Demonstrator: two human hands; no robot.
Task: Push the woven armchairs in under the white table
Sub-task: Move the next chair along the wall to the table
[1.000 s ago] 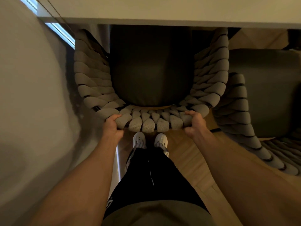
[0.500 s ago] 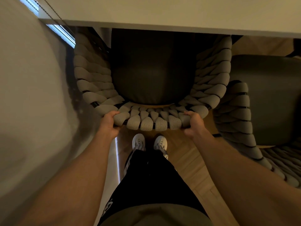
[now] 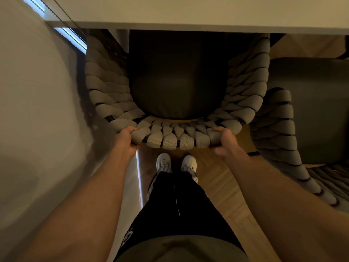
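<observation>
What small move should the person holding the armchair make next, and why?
Probably keep pushing forward. The left hand and right hand grip the back of the armchair, and only the front of its seat cushion lies under the table; the back sits well outside.

Two woven armchairs, one white table, two hands, two shoes.

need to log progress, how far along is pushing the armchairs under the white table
Nothing looks finished. In hand: the left hand and right hand grip the woven back rim of the near armchair; the front of its dark seat cushion already lies under the white table edge, the back and most of the seat stick out. Left: pushing this chair fully in, then the second armchair on the right, which sits further out.
</observation>
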